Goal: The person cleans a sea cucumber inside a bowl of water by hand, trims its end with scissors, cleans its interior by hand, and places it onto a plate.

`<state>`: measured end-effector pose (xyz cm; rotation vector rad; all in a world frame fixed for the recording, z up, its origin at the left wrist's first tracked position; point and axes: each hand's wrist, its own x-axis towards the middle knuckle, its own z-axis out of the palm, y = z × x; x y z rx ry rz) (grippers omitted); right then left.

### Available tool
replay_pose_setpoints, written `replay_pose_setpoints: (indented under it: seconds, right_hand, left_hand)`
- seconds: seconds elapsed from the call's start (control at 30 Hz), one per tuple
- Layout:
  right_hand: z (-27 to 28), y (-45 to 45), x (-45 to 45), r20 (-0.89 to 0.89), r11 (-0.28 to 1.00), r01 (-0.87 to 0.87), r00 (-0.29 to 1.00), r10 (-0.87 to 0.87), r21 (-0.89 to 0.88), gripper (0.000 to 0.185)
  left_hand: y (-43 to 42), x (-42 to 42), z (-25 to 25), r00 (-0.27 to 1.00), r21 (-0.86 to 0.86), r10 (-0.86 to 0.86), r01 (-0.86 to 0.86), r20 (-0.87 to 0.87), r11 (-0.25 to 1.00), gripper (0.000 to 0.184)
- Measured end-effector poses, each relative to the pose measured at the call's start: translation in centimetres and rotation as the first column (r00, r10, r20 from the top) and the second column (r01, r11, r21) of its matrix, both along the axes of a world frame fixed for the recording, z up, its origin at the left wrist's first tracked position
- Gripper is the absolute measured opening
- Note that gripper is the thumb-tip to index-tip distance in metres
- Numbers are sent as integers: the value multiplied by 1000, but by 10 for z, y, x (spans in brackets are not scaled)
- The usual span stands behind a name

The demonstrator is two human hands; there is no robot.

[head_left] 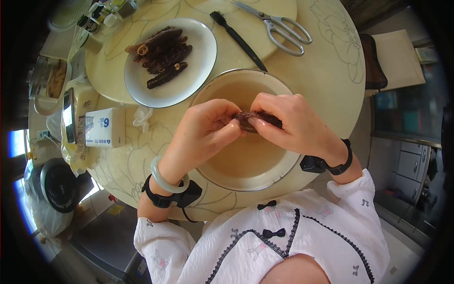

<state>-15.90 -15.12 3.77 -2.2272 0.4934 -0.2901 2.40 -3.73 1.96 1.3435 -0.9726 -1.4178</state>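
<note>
Hands, head view: the left hand (pixel 208 124) pinches one end of a dark piece (pixel 244 117) between thumb and fingers; the right hand (pixel 288 120) grips the other end, its thumb pressed on the near side
Dark piece: held above the basin (pixel 279 85), over its far half; the surface bumpy, with a smoother brown part facing the wearer
Long axis: roughly left to right, parallel to the table's near edge; the right end slightly nearer that edge
Basin: at the near edge of the table (pixel 331 94); pale inside, dark-rimmed, holding cloudy tan liquid (pixel 246 161)
Plate: white with a dark rim (pixel 198 61); beyond the basin and to its left, bearing several dark, bumpy pieces (pixel 165 54) bunched together
Glass container: by the table's left edge (pixel 54 78); something brown inside
Tools: black brush (pixel 241 45) just beyond the basin; grey-handled scissors (pixel 283 31) to its right, towards the far edge
Writing: white packet (pixel 105 128) towards the left edge, with a large blue numeral, 6 or 9; its smaller print too small to read
</note>
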Motion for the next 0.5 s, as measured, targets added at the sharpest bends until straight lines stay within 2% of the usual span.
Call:
replay_pose_setpoints:
  seconds: [0.23,0.37,0.43,0.5]
  right_hand:
    - [2,3,3,-3,1000,-13,1000,13,11,9]
    - [-1,4,4,31,1000,-24,999,23,17,10]
    - [0,3,4,37,1000,-29,999,29,-2,10]
    - [3,1,2,23,994,-3,1000,1,105,10]
  left_hand:
    - [0,0,-14,999,-111,28,-22,46,994,14]
    - [0,1,-12,999,-118,3,3,46,993,15]
    - [0,2,-13,993,-127,9,6,117,992,13]
    - [0,2,-6,998,-78,-3,8,60,997,13]
